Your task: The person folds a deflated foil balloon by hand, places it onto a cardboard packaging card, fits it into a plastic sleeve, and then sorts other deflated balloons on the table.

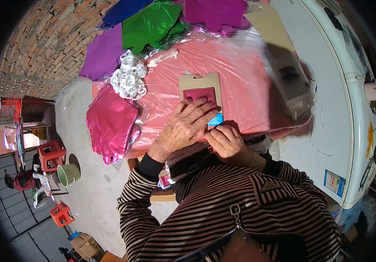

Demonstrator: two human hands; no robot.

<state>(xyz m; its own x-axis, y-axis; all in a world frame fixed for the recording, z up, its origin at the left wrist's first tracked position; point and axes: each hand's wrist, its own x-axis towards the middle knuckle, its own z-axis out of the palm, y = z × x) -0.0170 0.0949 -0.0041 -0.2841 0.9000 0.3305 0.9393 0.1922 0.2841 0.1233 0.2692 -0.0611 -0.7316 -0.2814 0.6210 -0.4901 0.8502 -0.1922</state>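
Observation:
A folded magenta piece of shiny material [196,93] lies on a tan cardboard backing card [214,81] with a blue printed patch near its lower end. My left hand [185,125] rests flat over the folded piece, fingers stretched out, and hides part of it. At the lower edge of the card my right hand [226,140] is closed in a pinch, thumb and fingertips together. What it grips there is too small to make out. The card rests on a table covered in red cloth under clear plastic [161,109].
A bundle of white ribbon loops [129,78] and pink foil shapes [111,120] lie to the left. Purple [103,52], green [151,26] and magenta [214,13] foil pieces line the far edge. Clear bags [290,81] lie right, beside a white refrigerator [314,126].

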